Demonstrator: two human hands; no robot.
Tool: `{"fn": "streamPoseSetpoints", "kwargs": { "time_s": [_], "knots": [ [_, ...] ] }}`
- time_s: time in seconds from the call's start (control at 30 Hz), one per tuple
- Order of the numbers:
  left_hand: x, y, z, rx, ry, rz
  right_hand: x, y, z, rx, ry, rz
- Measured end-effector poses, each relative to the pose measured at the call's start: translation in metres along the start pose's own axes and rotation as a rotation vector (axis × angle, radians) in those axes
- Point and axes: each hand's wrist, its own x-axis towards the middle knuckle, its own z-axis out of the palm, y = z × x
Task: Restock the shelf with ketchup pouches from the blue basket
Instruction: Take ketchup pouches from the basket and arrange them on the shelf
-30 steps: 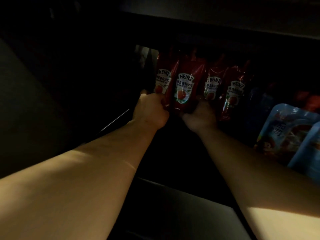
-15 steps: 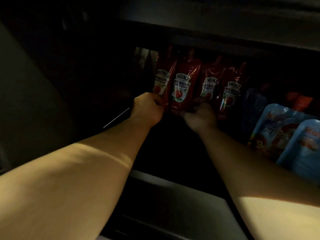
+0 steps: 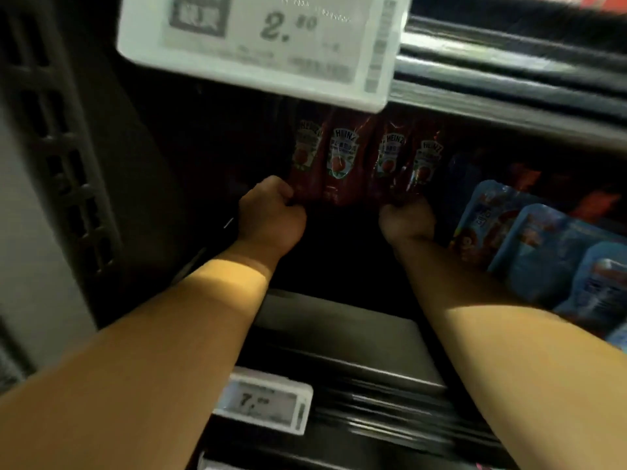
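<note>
Both arms reach deep into the dark shelf [image 3: 339, 337]. My left hand [image 3: 271, 215] pinches the bottom edge of the leftmost Heinz ketchup pouch [image 3: 305, 161]; my right hand [image 3: 407, 222] grips the bottom of the rightmost pouch [image 3: 425, 164]. 4 pouches stand upright, side by side, w/ blue pouches [image 3: 529, 245] just right. Price tag [image 3: 261, 42] hangs above, another tag [image 3: 264, 400] below.

Dim shelf interior; light falls only on the forearms nearer the camera than the left hand [image 3: 269, 217]. The price tag [image 3: 261, 42] above the hands is motion-blurred, and frame edges bow.
</note>
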Motion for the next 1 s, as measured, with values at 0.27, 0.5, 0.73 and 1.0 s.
{"fn": "streamPoseSetpoints", "kwargs": {
  "time_s": [0.27,0.5,0.73,1.0],
  "knots": [
    [-0.001,0.018,-0.006,-0.126,-0.025,-0.095,-0.092,0.011,-0.064,-0.034,0.123,0.0],
    [-0.046,0.033,-0.045,-0.274,-0.435,-0.003,-0.164,0.018,-0.116,0.134,0.065,0.071],
    [-0.142,0.03,-0.119,-0.487,-0.422,0.187,-0.233,0.036,-0.186,0.33,-0.139,-0.155],
    [-0.27,-0.035,-0.15,-0.427,-0.575,0.077,-0.297,0.18,-0.253,0.398,-0.521,-0.048]
  ]
}}
